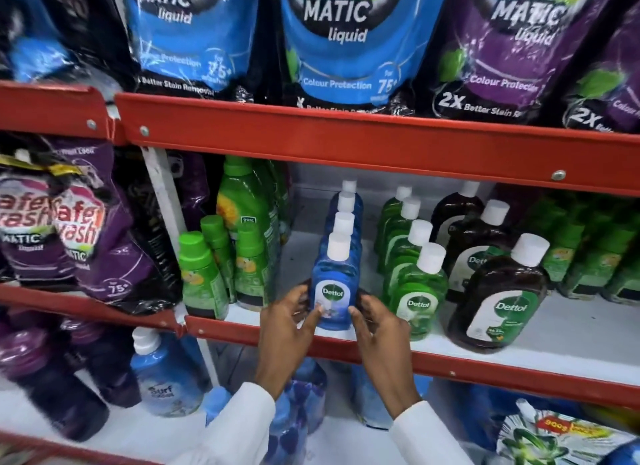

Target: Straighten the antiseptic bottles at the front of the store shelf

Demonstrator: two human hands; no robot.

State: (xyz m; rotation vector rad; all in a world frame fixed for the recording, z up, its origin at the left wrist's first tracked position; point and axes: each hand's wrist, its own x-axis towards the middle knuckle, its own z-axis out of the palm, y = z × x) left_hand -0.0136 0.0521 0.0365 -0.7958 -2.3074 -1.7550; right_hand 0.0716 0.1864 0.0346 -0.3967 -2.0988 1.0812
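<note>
A blue antiseptic bottle [333, 293] with a white cap stands upright at the front of the middle shelf, label facing me, heading a row of like blue bottles [344, 215]. My left hand [289, 326] cups its lower left side and my right hand [379, 329] its lower right side, fingertips touching the bottle. To the right stand a row of green antiseptic bottles [417, 291] and a row of brown ones [498, 298], whose front bottle leans slightly and sits nearer the edge.
The red shelf lip [450, 364] runs just below my hands. Green-capped bottles [202, 281] stand left of the blue row. Detergent pouches [332, 41] fill the shelf above, and bottles and pouches [162, 378] fill the one below.
</note>
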